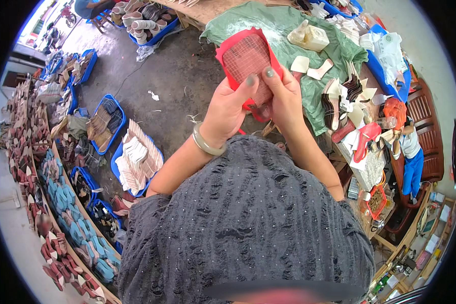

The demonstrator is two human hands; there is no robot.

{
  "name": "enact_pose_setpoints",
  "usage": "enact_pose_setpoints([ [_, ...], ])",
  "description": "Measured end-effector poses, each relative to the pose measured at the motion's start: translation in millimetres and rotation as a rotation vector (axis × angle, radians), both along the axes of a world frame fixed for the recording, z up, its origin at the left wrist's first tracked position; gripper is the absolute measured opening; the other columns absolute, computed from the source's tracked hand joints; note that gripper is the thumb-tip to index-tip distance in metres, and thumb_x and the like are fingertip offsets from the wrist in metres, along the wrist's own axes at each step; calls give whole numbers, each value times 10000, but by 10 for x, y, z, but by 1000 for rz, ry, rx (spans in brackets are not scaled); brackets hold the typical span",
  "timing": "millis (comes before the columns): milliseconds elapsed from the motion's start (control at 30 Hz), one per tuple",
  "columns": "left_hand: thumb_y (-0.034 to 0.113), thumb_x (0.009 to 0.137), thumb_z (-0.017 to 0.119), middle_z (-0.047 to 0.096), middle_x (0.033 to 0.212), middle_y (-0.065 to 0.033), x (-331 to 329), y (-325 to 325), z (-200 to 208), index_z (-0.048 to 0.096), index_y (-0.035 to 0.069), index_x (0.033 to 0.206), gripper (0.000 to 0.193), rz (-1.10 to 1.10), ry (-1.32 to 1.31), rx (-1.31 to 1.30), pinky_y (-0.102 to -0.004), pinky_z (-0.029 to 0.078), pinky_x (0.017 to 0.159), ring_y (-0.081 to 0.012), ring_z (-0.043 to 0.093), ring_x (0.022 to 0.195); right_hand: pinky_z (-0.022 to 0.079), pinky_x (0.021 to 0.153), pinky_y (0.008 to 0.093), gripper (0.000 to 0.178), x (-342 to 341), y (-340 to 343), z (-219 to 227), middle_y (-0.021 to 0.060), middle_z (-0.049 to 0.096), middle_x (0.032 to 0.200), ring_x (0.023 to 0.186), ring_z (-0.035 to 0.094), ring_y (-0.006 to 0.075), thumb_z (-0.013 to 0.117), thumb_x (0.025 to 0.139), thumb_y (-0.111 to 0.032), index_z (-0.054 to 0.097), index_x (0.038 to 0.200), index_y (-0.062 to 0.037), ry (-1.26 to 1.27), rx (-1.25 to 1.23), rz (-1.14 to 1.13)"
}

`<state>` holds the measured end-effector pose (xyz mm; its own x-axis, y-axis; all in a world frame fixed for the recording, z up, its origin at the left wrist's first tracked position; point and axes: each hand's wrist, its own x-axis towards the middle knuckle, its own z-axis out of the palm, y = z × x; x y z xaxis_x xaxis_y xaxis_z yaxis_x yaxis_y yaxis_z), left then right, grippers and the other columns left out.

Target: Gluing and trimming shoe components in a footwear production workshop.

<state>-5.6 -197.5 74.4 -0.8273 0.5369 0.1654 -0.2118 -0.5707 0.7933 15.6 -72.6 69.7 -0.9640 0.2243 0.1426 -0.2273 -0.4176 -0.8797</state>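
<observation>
Across the far right runs a cluttered bench (385,66) draped in green cloth (268,25); dark concrete floor (177,76) fills the left, lined with blue trays (117,109) of shoe parts. Near the cloth's edge, left hand (227,112) and right hand (285,99) both grip a red mesh-faced piece (245,55), fingers closed on its lower edge.

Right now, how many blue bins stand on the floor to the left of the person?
About 7: one far top, one upper left, one beside it, two mid-left, two lower. Others may be hidden among the piles.
</observation>
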Motion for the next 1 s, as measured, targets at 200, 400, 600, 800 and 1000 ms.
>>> enact_pose_setpoints([
  [200,651,906,148,387,1388,-165,-85,-1,36,276,0,1394,824,-33,-83,85,-414,330,1055,-275,426,1251,497,814,277,349,-5,-141,45,96,605,1074,935,599,133,558,924,-227,517,1156,30,-28,-348,118],
  [400,556,959,167,458,1321,-188,-37,-83,77,330,-24,1356,722,50,181,-8,-386,397,1007,-267,489,1196,489,811,268,366,69,-299,140,93,602,1076,934,595,134,547,933,-239,510,1166,41,39,-360,126],
  [600,373,1013,259,633,1030,-111,93,-209,254,561,-38,1123,522,325,361,-286,-277,487,805,-159,612,911,467,787,238,340,142,-314,134,59,605,1028,890,563,85,558,932,-232,522,1142,33,117,-153,-1],
  [800,401,1001,293,602,1098,-119,177,-169,162,516,-45,1161,524,334,470,-297,-270,465,830,-156,590,956,454,775,225,325,225,-308,156,41,607,994,868,542,66,577,923,-217,529,1123,35,158,-72,-97],
  [1000,470,977,289,574,1152,-106,215,-137,73,455,-47,1243,604,89,340,-74,-282,427,900,-165,557,1034,473,793,262,339,244,-245,189,68,602,1038,898,571,105,544,937,-226,514,1158,29,124,-145,-82],
])
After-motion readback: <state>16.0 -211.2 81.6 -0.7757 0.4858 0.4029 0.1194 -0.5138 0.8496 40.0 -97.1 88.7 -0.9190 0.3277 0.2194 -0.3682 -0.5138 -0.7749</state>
